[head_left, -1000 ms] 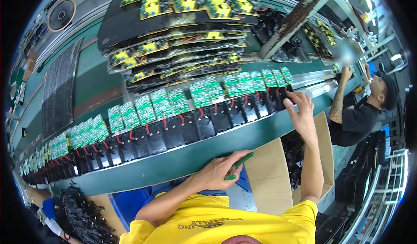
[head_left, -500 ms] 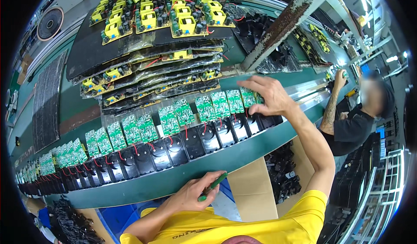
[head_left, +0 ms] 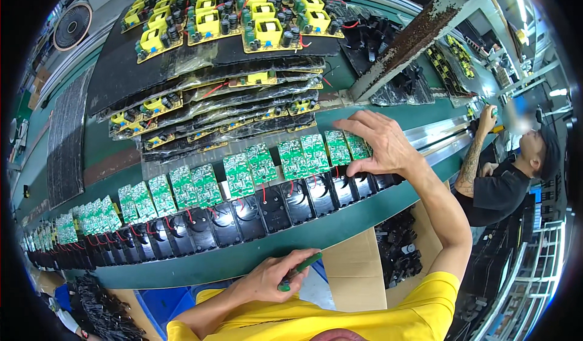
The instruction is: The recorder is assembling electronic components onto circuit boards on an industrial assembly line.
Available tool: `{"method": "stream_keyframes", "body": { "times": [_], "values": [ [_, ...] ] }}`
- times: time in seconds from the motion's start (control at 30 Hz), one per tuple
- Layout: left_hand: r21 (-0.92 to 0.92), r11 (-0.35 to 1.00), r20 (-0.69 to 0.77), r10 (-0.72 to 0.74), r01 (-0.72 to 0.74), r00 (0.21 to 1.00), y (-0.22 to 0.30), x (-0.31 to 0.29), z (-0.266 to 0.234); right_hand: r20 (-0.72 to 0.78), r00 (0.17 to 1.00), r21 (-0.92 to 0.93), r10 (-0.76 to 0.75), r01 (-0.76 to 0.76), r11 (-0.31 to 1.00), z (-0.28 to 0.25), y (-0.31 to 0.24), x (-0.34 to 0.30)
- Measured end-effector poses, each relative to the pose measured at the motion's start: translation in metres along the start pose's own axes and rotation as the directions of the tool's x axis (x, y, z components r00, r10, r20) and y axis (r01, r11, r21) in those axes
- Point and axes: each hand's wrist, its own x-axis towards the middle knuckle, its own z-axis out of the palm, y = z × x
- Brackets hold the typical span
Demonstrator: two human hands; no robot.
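Observation:
A long row of green circuit boards (head_left: 294, 159) lies along the bench, joined by red and black wires to black plastic housings (head_left: 276, 212) in front. My right hand (head_left: 381, 145) is curled over the right part of the row, fingers at the upper edge and thumb at the lower edge of a circuit board (head_left: 356, 147), partly hiding it. Near the bench's front edge, my left hand (head_left: 274, 276) is closed round a green-handled tool (head_left: 307, 262). The tool's working end cannot be made out.
Stacked black sheets (head_left: 200, 101) carry boards with yellow transformers (head_left: 268, 30) behind the row. A rusty post (head_left: 405, 43) rises to their right. An open cardboard box (head_left: 355, 268) with black parts stands below the bench (head_left: 358, 216). A co-worker (head_left: 504, 177) is at right.
The view has shifted a little, moving the bench contents rightward in the picture. My right hand stays at the right-hand boards, and my left hand still holds the tool.

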Motion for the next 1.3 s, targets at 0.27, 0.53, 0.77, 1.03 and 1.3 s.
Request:
{"method": "stream_keyframes", "body": {
  "times": [0.27, 0.53, 0.77, 1.03, 1.3],
  "values": [
    [0.06, 0.998, -0.008, 0.004, -0.004, 1.0, 0.002, 0.0, 0.002, -0.019, 0.999, -0.021, -0.036, 0.035, 0.999, 0.005, -0.014, 0.01],
    [-0.012, 0.999, -0.009, 0.035, -0.036, 0.999, -0.004, 0.001, -0.001, -0.088, 0.996, -0.056, 0.001, -0.006, 0.998, -0.009, -0.017, 0.003],
    [0.04, 0.996, 0.015, 0.081, -0.082, 0.997, -0.006, -0.004, -0.004, -0.196, 0.953, -0.158, 0.231, -0.263, 0.952, -0.078, -0.106, 0.013],
    [0.083, 0.917, -0.19, 0.4, -0.391, 0.897, -0.003, -0.064, 0.01, -0.329, 0.942, 0.023, 0.069, -0.066, 0.998, -0.04, -0.292, 0.124],
    [-0.027, 0.987, -0.259, 0.145, -0.157, 0.955, -0.035, -0.155, -0.027, -0.328, 0.941, 0.03, -0.08, 0.095, 0.995, 0.051, -0.425, 0.247]
  ]
}}
